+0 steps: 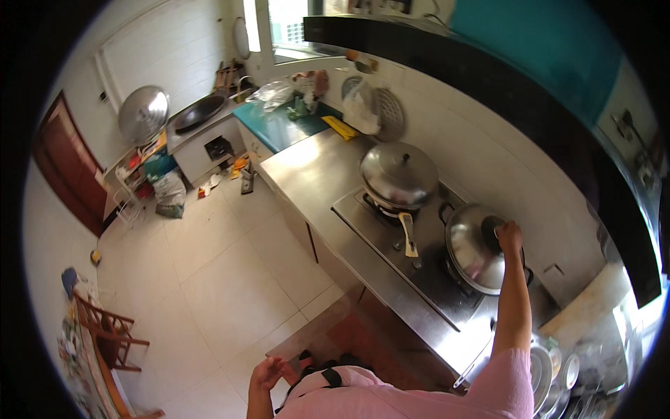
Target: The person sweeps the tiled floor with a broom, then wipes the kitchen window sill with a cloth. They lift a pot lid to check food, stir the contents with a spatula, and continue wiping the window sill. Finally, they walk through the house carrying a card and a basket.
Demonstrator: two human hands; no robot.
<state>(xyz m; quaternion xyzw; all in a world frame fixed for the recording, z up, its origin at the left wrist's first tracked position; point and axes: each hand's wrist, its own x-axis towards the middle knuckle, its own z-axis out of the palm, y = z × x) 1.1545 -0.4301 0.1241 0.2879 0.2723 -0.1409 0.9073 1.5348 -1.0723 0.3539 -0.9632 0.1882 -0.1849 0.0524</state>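
Observation:
My right hand (509, 238) grips the dark knob of a domed metal lid (473, 256). The lid covers a two-handled pan on the right burner of the gas stove (390, 277); the pan's inside is hidden. My left hand (271, 373) hangs low before my body, fingers loosely curled and apart, with nothing seen in it. On the other burner a second pan has its own steel lid (400, 173), and its pale handle (408, 234) points towards me.
A black range hood (471, 73) overhangs the stove. Bowls (542, 366) stand to the right. Along the counter lie a yellow packet (339, 127) and plastic bags (275, 95). Farther off are a large wok (200, 114), a wooden chair (111, 335) and a bag (170, 191) on the floor.

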